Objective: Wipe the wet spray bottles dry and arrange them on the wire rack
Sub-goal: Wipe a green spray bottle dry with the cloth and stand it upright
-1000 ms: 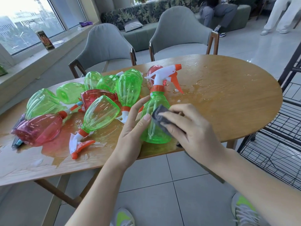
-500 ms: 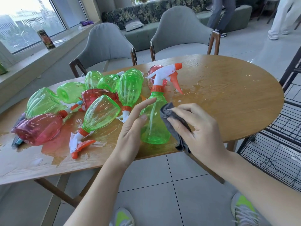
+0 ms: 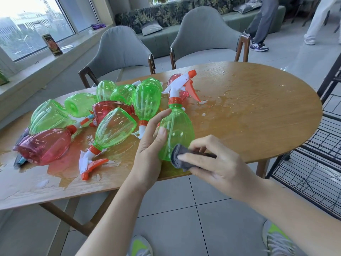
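Upright translucent green plastic spray bottle with white-and-orange trigger head (image 3: 177, 130) stood near front table edge, long axis vertical, nozzle pointing right. Left hand (image 3: 149, 145) steadied bottle's left flank, fingers nearly straight against it. Right hand (image 3: 217, 163) pinched folded grey cloth (image 3: 180, 157), pressed on lower right of bottle. Black wire rack (image 3: 313, 172) lay to right of table; right hand nearer. Judgement: transfer goes rightward. Other wet bottles lay toppled on oval wooden table (image 3: 258, 117).
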`<state>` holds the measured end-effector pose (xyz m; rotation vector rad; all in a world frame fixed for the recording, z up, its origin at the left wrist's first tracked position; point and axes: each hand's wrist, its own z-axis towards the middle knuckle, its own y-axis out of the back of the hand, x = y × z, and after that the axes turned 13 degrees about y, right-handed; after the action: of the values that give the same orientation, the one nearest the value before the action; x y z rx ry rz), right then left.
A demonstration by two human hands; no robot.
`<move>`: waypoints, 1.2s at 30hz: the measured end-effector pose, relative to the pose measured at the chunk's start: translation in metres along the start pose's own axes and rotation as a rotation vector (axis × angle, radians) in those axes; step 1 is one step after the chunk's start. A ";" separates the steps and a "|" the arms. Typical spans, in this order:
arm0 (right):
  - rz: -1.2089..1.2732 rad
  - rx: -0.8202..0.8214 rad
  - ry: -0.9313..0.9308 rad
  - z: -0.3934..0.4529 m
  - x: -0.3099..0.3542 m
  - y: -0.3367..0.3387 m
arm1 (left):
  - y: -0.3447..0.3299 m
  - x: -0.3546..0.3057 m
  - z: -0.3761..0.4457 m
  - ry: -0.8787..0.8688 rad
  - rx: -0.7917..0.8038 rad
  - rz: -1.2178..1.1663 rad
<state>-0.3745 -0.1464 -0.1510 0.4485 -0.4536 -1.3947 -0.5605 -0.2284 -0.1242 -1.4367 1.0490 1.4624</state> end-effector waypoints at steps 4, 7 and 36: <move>-0.038 0.005 0.034 0.001 -0.004 0.000 | 0.002 -0.001 0.001 0.025 0.056 -0.070; -0.009 -0.118 -0.067 0.008 -0.010 0.000 | 0.006 0.000 0.001 0.044 0.119 -0.116; 0.241 -0.327 -0.424 0.025 -0.007 0.008 | 0.001 -0.004 0.006 0.088 0.186 -0.282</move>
<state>-0.3825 -0.1394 -0.1263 -0.1709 -0.5874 -1.2955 -0.5630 -0.2226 -0.1199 -1.4576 0.9635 1.0822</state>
